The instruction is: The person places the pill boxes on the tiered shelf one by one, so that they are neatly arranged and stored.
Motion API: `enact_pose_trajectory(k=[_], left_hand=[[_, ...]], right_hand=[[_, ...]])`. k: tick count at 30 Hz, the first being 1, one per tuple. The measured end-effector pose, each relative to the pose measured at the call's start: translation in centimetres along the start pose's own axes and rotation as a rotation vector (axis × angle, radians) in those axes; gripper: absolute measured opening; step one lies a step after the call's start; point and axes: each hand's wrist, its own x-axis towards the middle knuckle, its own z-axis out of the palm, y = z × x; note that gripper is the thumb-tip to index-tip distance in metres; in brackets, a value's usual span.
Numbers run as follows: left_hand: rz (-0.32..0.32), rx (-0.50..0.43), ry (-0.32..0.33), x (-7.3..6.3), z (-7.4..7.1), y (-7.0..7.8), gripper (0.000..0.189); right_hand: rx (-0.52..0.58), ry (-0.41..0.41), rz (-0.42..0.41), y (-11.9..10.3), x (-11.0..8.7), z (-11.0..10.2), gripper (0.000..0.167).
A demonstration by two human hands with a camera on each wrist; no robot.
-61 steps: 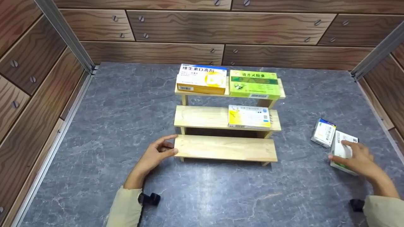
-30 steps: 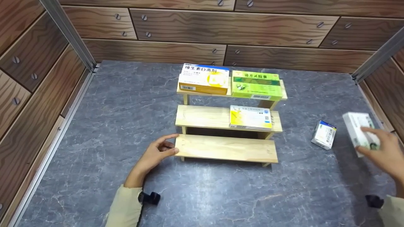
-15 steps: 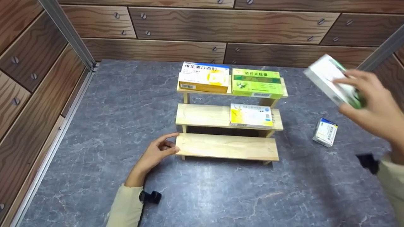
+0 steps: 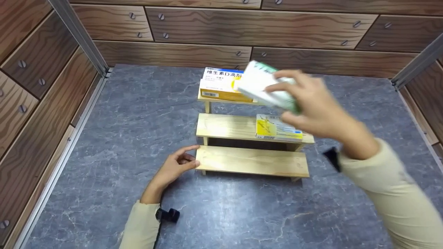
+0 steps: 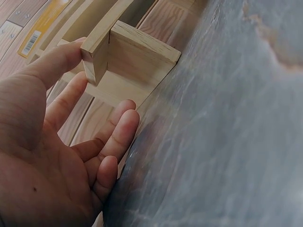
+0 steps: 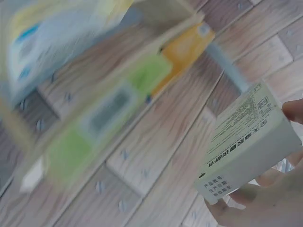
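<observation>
White-and-green box [image 4: 258,83]: one, tilted, aloft, overlapping the top tier in the head view; gripped by the right hand's [image 4: 316,105] fingers at one end, perhaps to leave the other free.
Shelf [image 4: 252,160]: wooden, three-tiered; left hand [image 4: 173,169] pinches the bottom tier's left end, likely for steadiness.
Orange-and-white box [image 4: 221,83], green box [image 6: 71,146]: top tier, side by side.
Yellow-and-white box [image 4: 266,126]: middle tier, lying flat, presumably for stability.

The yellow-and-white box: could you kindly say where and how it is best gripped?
I would pinch the yellow-and-white box by its front and rear edges near its left end, coming from the left. It lies flat, and bare middle tier shows beside that end, while the right hand overlaps its right part in the head view.
</observation>
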Motion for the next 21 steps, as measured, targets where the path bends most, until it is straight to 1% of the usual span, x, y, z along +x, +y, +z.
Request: enact_pose_trajectory(k=[4, 7, 12, 16, 18, 21], left_hand=[[-0.003, -0.003, 0.002, 0.1, 0.0, 0.0, 0.054], [-0.007, -0.004, 0.011, 0.1, 0.1, 0.0, 0.054], [-0.010, -0.006, 0.010, 0.2, 0.1, 0.1, 0.054], [-0.004, -0.003, 0.006, 0.2, 0.1, 0.1, 0.053], [-0.006, 0.004, 0.006, 0.2, 0.0, 0.1, 0.053], [-0.009, 0.016, 0.011, 0.2, 0.0, 0.1, 0.053]], right_hand=[[0.012, -0.024, -0.067, -1.3, 1.4, 2.5, 0.051], [0.035, -0.055, -0.096, -2.0, 2.4, 4.1, 0.049], [0.066, -0.149, -0.101, -2.7, 3.3, 6.9, 0.049], [0.085, -0.216, -0.092, -2.3, 3.5, 9.2, 0.050], [0.087, -0.242, -0.088, -2.1, 3.5, 10.1, 0.051], [0.078, -0.274, -0.083, -1.8, 3.4, 10.9, 0.051]])
